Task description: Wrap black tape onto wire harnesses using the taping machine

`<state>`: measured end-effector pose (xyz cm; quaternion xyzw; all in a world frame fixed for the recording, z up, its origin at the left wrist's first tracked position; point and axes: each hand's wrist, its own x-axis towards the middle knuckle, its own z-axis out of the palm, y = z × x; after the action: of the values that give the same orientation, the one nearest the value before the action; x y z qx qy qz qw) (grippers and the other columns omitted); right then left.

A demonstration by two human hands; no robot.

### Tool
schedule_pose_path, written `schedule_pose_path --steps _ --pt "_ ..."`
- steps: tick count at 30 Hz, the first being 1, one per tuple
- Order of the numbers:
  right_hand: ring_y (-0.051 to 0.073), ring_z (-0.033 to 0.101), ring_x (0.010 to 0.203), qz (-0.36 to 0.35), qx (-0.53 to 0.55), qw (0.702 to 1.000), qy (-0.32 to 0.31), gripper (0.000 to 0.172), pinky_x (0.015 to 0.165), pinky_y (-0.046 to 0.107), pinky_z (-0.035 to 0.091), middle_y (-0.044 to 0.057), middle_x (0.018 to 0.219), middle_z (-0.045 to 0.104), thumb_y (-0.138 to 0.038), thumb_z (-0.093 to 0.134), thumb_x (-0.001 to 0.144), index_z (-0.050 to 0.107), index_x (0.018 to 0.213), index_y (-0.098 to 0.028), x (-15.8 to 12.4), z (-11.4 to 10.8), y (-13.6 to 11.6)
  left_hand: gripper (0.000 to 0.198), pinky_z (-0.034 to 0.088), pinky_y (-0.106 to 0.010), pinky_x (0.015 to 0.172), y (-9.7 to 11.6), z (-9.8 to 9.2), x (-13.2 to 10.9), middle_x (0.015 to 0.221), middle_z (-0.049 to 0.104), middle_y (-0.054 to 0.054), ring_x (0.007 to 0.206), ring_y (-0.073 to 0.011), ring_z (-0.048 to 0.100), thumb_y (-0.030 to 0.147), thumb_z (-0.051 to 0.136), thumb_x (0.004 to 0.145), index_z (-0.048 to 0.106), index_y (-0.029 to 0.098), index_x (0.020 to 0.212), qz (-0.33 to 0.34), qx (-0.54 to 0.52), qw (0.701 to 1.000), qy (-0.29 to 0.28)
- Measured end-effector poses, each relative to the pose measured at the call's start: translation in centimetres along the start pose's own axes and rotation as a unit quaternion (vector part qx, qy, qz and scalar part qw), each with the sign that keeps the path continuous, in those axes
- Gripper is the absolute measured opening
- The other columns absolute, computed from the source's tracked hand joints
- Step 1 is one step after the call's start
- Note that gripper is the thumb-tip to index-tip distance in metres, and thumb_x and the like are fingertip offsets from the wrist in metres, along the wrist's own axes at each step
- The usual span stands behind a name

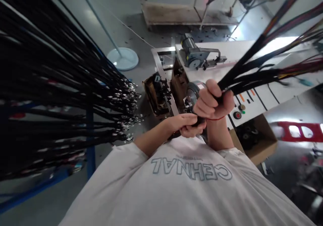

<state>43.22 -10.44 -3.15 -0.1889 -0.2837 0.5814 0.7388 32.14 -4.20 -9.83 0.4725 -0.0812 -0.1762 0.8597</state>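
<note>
My right hand [214, 99] is closed in a fist around a wire harness [242, 72]. Its black-sleeved branches fan out to the upper right, where coloured wires show bare. Just below and to the left, my left hand [190, 124] has its fingers pinched together on something dark. Whether that is the harness's lower end or a separate piece, I cannot tell. Both hands are close together in front of my shirt, above a grey round machine part [193, 90] that is partly hidden behind the right hand.
Many black harnesses with white connectors [128, 98] hang at left on a blue frame [91, 141]. A white bench [262, 91] carries a motor unit [191, 52] and a red button [237, 115]. Cardboard boxes [267, 145] stand below. Behind is a shelf rack [174, 15].
</note>
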Motion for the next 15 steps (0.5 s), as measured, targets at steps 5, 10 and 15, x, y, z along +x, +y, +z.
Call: schedule_pose_path --steps 5,10,15 --pt "0.005 0.031 0.044 -0.155 -0.239 0.917 0.280 0.039 0.045 0.020 0.037 -0.009 0.057 0.028 -0.045 0.068 0.085 0.040 0.071 -0.023 1.4 -1.5 1.8 0.035 0.037 -0.023 0.054 1.0 -2.2 -0.4 0.063 0.047 0.002 0.055 -0.0122 0.046 0.053 0.047 0.092 0.050 0.018 0.090 0.074 0.323 0.912 0.244" --pt "0.008 0.045 0.054 -0.220 -0.218 0.870 0.384 0.029 0.054 0.022 0.045 -0.006 0.063 0.040 -0.043 0.070 0.081 0.049 0.077 -0.023 1.4 -3.3 0.4 0.032 0.043 -0.026 0.066 1.3 -4.9 -2.2 0.074 0.058 -0.003 0.068 -0.0161 0.056 0.045 0.040 0.097 0.054 0.016 0.095 0.039 0.448 0.863 0.231" --pt "0.009 0.051 0.058 -0.179 -0.197 0.867 0.422 0.029 0.059 0.025 0.048 -0.004 0.068 0.050 -0.050 0.062 0.082 0.060 0.091 -0.023 -1.4 -3.5 -2.0 0.043 0.042 -0.023 0.060 4.3 -8.5 -6.7 0.072 0.057 -0.001 0.062 -0.0125 0.050 0.053 0.037 0.095 0.057 0.016 0.087 -0.105 0.375 0.921 -0.017"
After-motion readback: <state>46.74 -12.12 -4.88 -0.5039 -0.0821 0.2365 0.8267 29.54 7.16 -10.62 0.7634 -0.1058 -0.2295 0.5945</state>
